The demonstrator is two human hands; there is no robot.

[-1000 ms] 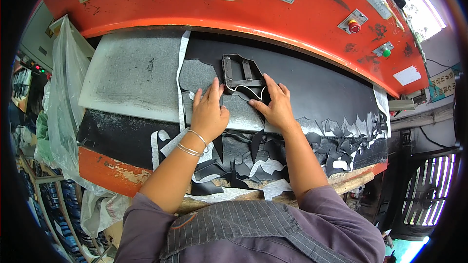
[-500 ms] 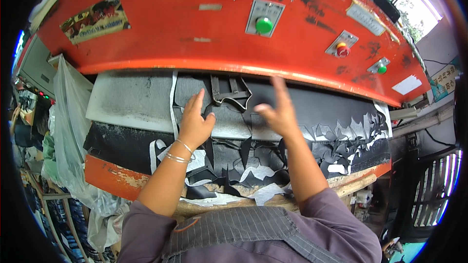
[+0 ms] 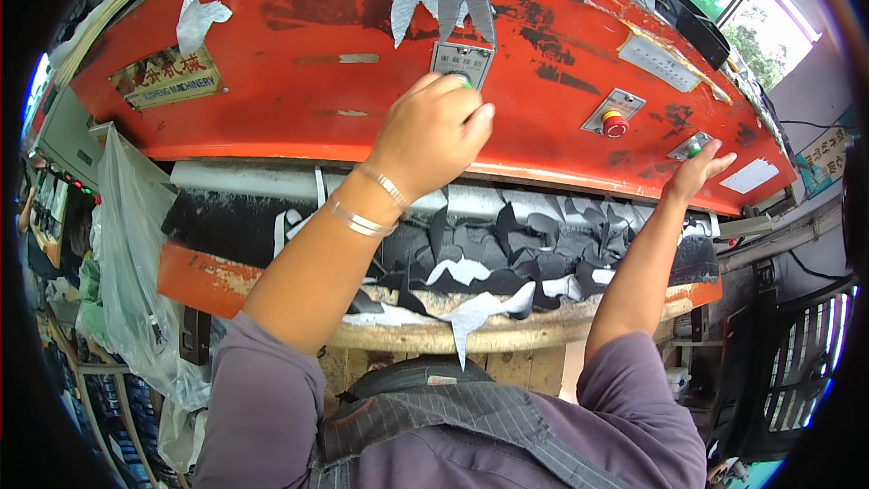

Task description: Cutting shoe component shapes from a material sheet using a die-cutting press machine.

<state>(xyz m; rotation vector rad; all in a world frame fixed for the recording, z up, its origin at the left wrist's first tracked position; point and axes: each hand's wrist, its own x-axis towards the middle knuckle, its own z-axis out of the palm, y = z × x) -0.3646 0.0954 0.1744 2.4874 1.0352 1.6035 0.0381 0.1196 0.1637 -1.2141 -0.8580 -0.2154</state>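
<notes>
My left hand (image 3: pixel 433 131), with two bracelets at the wrist, is closed with its fingers curled against the green push button (image 3: pixel 464 81) in the middle of the red press head (image 3: pixel 299 118). The hand covers most of that button. Farther right, my right hand (image 3: pixel 695 174) rests over a second green button (image 3: pixel 695 152), fingers outstretched and holding nothing. Below the head, dark and pale offcuts of sheet material (image 3: pixel 552 240) lie tangled along the front of the black bed (image 3: pixel 217 222). The space beneath the head is mostly hidden.
A red emergency stop button (image 3: pixel 615 125) sits between the two green ones. Grey scraps (image 3: pixel 448 2) hang over the head's top edge. Clear plastic sheeting (image 3: pixel 131 244) hangs at the left, and a rounded pale bar (image 3: pixel 489 337) runs along the bed's front.
Both hands have moved up from over the bed to the two green buttons, the right one farther right. The metal cutting die seen earlier on the sheet is now out of sight.
</notes>
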